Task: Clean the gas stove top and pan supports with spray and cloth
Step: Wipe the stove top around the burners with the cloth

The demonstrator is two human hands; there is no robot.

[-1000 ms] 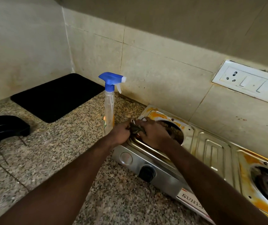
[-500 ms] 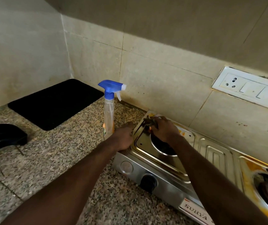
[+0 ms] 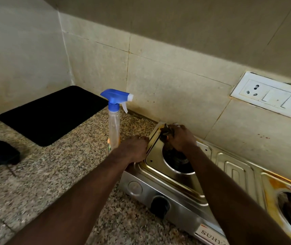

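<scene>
Right hand (image 3: 180, 137): fingers were curled round a dark wad, likely the cloth (image 3: 165, 134), pressing it into the far-left corner of the stove (image 3: 180, 204).
Left hand (image 3: 135, 149): gripped the stove's left rim, fingers bent over it. Steadying, I'd judge.
Spray bottle (image 3: 114, 121): stood upright on the worktop (image 3: 53, 174), just beside the stove's left edge, untouched.
Done: left burner tray (image 3: 156, 162) looked mostly bright steel, bar the corner under the cloth.
Left: right burner tray (image 3: 271, 188) carried orange-brown stains round its rim.
Pan supports: none sat on either burner. The dark object (image 3: 0, 154) at the worktop's left edge might have been one; couldn't tell.
Progress: under half, by my estimate.
</scene>
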